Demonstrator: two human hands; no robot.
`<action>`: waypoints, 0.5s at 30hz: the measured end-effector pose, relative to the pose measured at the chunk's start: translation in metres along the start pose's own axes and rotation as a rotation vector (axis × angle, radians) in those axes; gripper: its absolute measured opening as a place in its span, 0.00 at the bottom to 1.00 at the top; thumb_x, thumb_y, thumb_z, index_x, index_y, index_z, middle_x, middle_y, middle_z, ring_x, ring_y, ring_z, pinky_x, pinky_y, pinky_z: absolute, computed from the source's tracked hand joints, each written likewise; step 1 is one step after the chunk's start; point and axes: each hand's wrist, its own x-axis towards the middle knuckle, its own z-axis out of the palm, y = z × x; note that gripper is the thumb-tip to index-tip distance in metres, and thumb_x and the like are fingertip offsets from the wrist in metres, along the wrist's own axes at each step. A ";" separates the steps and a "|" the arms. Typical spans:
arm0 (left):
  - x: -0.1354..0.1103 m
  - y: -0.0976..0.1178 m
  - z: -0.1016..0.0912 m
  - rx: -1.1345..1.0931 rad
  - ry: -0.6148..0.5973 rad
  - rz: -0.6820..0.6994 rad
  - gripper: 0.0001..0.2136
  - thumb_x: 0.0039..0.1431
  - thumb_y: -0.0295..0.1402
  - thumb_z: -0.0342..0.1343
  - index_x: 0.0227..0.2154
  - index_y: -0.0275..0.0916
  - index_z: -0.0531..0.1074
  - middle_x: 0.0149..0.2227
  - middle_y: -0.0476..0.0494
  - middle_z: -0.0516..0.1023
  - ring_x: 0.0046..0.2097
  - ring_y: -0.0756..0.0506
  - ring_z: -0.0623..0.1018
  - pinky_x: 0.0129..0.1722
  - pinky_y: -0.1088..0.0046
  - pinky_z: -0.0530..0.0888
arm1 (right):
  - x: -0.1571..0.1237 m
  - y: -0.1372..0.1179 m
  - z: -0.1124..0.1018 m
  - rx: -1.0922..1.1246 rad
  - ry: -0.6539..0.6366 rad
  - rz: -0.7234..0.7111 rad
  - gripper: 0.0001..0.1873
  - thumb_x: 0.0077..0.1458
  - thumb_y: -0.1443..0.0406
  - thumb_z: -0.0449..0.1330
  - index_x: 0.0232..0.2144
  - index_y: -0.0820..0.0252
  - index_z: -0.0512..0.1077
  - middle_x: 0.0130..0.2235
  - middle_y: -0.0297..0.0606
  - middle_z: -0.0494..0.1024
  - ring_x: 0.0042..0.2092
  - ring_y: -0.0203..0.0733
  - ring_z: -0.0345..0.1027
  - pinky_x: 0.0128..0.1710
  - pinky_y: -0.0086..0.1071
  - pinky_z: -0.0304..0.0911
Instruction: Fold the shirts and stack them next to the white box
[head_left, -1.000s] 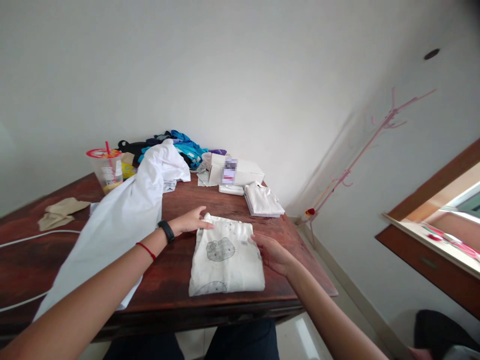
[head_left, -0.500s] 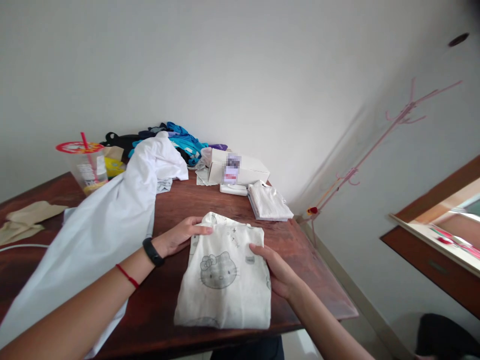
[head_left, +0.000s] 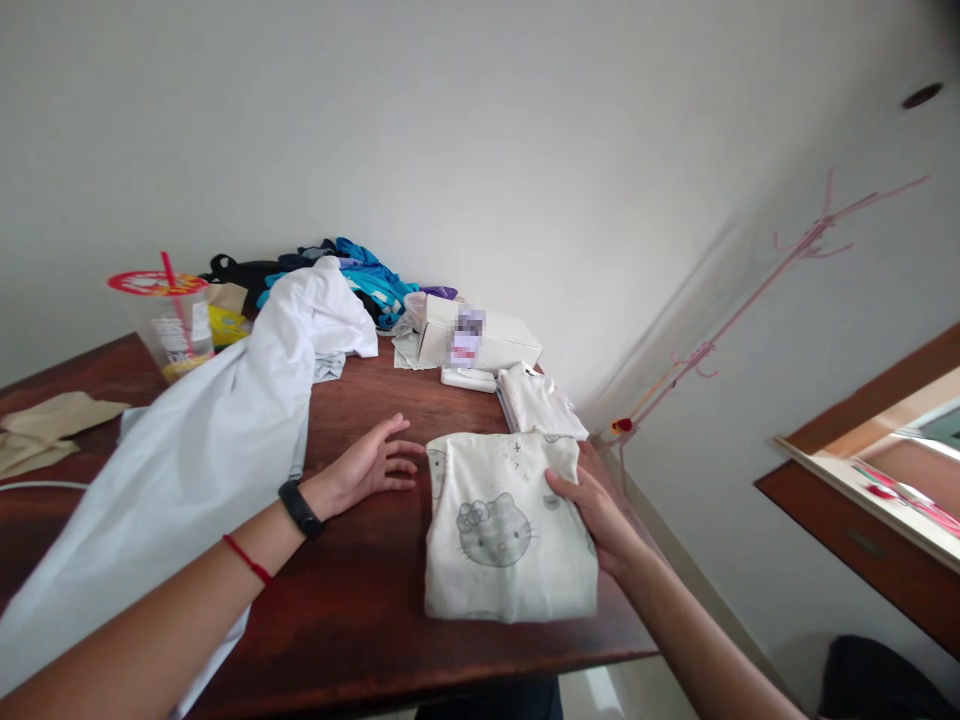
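A folded white garment (head_left: 504, 525) with a grey cat print is lifted slightly above the dark wooden table (head_left: 360, 610) near its right edge. My right hand (head_left: 596, 515) grips its right side, thumb on top. My left hand (head_left: 367, 468) lies on the table just left of the garment, fingers spread, holding nothing. A black band and a red string circle my left wrist.
A large white cloth (head_left: 210, 440) drapes across the table's left. A folded white stack (head_left: 540, 402), a white box (head_left: 480, 340), a plastic cup with a red lid and straw (head_left: 169, 322) and blue clothes (head_left: 360, 280) sit at the back. A pink coat rack (head_left: 750, 300) stands by the wall.
My right hand has carried the folded garment to the right and lifted it. My left hand has let go of it and now rests open on the table.
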 end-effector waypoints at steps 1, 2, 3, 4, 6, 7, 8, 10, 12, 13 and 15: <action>0.000 0.000 0.000 0.008 0.001 -0.005 0.23 0.66 0.48 0.53 0.57 0.42 0.61 0.41 0.42 0.79 0.32 0.46 0.79 0.36 0.64 0.78 | 0.003 -0.011 -0.008 -0.035 0.013 -0.032 0.25 0.52 0.61 0.70 0.51 0.57 0.71 0.44 0.42 0.84 0.42 0.53 0.80 0.44 0.45 0.75; 0.000 -0.001 0.001 0.018 0.004 -0.008 0.20 0.66 0.46 0.54 0.56 0.42 0.62 0.40 0.42 0.79 0.32 0.46 0.78 0.36 0.65 0.78 | 0.006 -0.022 -0.015 -0.068 0.027 -0.062 0.25 0.51 0.61 0.70 0.51 0.55 0.71 0.44 0.42 0.84 0.41 0.53 0.80 0.43 0.44 0.75; 0.001 -0.002 0.001 0.029 0.005 -0.009 0.19 0.66 0.44 0.54 0.54 0.42 0.63 0.40 0.41 0.79 0.32 0.47 0.79 0.35 0.66 0.78 | 0.011 -0.034 -0.021 -0.100 0.038 -0.088 0.25 0.52 0.61 0.70 0.51 0.55 0.71 0.45 0.41 0.84 0.41 0.52 0.80 0.42 0.43 0.75; 0.002 -0.003 0.000 0.037 0.005 -0.011 0.17 0.66 0.42 0.55 0.53 0.41 0.63 0.40 0.41 0.80 0.32 0.47 0.79 0.35 0.67 0.78 | 0.017 -0.046 -0.027 -0.137 0.045 -0.112 0.24 0.52 0.61 0.70 0.51 0.55 0.71 0.45 0.41 0.84 0.40 0.52 0.80 0.41 0.42 0.75; 0.003 -0.005 -0.001 0.044 -0.002 -0.016 0.16 0.66 0.40 0.56 0.53 0.42 0.63 0.40 0.40 0.80 0.31 0.47 0.79 0.36 0.67 0.78 | 0.031 -0.073 -0.034 -0.211 0.049 -0.155 0.21 0.53 0.62 0.69 0.49 0.56 0.73 0.43 0.41 0.84 0.38 0.50 0.80 0.39 0.40 0.75; 0.004 -0.006 -0.002 0.042 -0.008 -0.019 0.17 0.66 0.40 0.56 0.53 0.42 0.63 0.40 0.40 0.80 0.31 0.47 0.79 0.36 0.67 0.78 | 0.039 -0.088 -0.036 -0.242 0.050 -0.181 0.20 0.53 0.62 0.68 0.49 0.56 0.73 0.43 0.42 0.84 0.38 0.50 0.80 0.38 0.39 0.75; 0.005 -0.007 -0.003 0.039 -0.016 -0.024 0.17 0.66 0.40 0.56 0.54 0.42 0.62 0.40 0.40 0.81 0.31 0.47 0.79 0.36 0.67 0.78 | 0.048 -0.105 -0.038 -0.267 0.055 -0.212 0.19 0.54 0.63 0.67 0.48 0.57 0.74 0.42 0.41 0.84 0.38 0.49 0.80 0.38 0.38 0.75; 0.006 -0.007 -0.005 0.035 -0.028 -0.028 0.18 0.66 0.40 0.57 0.55 0.42 0.61 0.40 0.39 0.81 0.31 0.47 0.79 0.36 0.67 0.78 | 0.067 -0.139 -0.042 -0.301 0.055 -0.288 0.15 0.55 0.65 0.64 0.46 0.57 0.75 0.40 0.40 0.84 0.37 0.48 0.80 0.38 0.37 0.75; 0.006 -0.007 -0.006 0.038 -0.033 -0.038 0.19 0.66 0.40 0.56 0.55 0.42 0.61 0.40 0.39 0.81 0.31 0.48 0.79 0.36 0.68 0.78 | 0.088 -0.171 -0.050 -0.299 0.042 -0.353 0.13 0.57 0.66 0.60 0.45 0.55 0.76 0.39 0.40 0.84 0.38 0.47 0.80 0.40 0.37 0.75; 0.006 -0.006 -0.006 0.041 -0.034 -0.042 0.19 0.66 0.40 0.56 0.56 0.42 0.61 0.40 0.39 0.81 0.32 0.48 0.79 0.36 0.68 0.78 | 0.100 -0.182 -0.057 -0.300 0.030 -0.374 0.13 0.58 0.65 0.58 0.46 0.54 0.76 0.40 0.41 0.84 0.39 0.47 0.80 0.42 0.37 0.75; 0.006 -0.006 -0.006 0.051 -0.034 -0.047 0.20 0.67 0.39 0.56 0.57 0.42 0.60 0.40 0.38 0.81 0.32 0.48 0.79 0.36 0.69 0.78 | 0.126 -0.192 -0.073 -0.291 0.088 -0.416 0.14 0.59 0.65 0.55 0.47 0.54 0.74 0.38 0.41 0.84 0.40 0.47 0.79 0.44 0.39 0.74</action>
